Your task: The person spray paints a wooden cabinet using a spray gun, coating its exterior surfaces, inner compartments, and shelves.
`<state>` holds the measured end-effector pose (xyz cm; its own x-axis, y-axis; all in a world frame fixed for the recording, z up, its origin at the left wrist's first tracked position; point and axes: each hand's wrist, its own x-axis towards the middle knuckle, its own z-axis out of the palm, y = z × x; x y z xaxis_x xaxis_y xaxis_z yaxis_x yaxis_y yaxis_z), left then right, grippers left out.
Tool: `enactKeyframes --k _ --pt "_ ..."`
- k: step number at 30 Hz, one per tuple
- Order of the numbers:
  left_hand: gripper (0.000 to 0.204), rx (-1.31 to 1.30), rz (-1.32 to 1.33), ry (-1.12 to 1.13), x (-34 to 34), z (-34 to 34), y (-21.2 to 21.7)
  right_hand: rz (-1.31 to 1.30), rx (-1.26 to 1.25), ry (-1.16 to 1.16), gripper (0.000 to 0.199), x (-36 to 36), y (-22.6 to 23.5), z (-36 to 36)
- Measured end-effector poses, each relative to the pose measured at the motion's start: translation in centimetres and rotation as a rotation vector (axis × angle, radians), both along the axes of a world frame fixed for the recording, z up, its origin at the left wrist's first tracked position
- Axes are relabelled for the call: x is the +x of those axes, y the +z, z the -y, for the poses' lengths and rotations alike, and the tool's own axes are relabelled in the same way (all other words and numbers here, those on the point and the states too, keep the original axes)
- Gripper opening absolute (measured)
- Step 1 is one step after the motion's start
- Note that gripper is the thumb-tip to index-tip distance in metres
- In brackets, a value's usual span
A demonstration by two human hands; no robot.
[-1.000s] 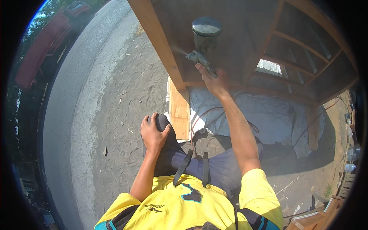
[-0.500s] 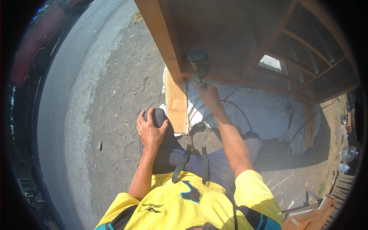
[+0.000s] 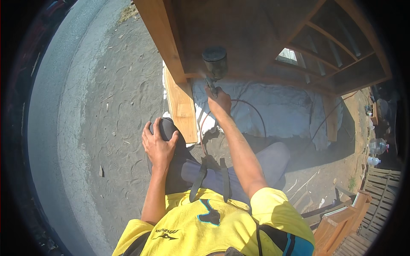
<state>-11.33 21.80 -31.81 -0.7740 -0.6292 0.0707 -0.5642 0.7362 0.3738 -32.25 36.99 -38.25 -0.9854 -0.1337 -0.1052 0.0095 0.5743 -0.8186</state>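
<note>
My right hand [image 3: 220,101] is wrapped round the handle of a spray gun [image 3: 212,83], which has a dark round cup [image 3: 215,62] on top. The gun is held out in front of a large brown wooden cabinet [image 3: 230,25], a short way from its left post [image 3: 164,38]. Haze hangs about the dark panel. My left hand [image 3: 159,145] lies over my bent left knee with its fingers spread, holding nothing. Behind my right hand a thin reddish hose [image 3: 261,117] curves over a pale sheet.
The whitish sheet [image 3: 277,111] lies under the cabinet, whose wooden leg board [image 3: 181,109] stands beside my left knee. Framed openings [image 3: 329,42] are at the cabinet's right. Clear plastic bottles [image 3: 378,146] and wooden pieces [image 3: 341,224] lie at right; a paved road [image 3: 51,115] runs along the left.
The whole scene has shifted left in the view. The spray gun has moved slightly right relative to the cabinet's left post and tilts differently. My left hand stays on the knee.
</note>
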Motion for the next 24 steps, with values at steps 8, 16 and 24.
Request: enactKeyframes --k 8,16,24 --pt "0.08 0.045 -0.006 -0.111 -1.5 1.9 -0.8 -0.178 0.048 -0.371 0.053 -1.8 -0.6 -8.0" --pt "0.08 0.079 -0.014 -0.156 -1.8 4.3 -1.7 -0.303 0.376 -0.528 0.053 -2.9 0.2 -8.7" --pt "0.076 0.095 -0.036 -0.151 -2.0 5.9 -2.5 -0.244 0.078 -0.394 0.049 -1.8 0.1 -1.5"
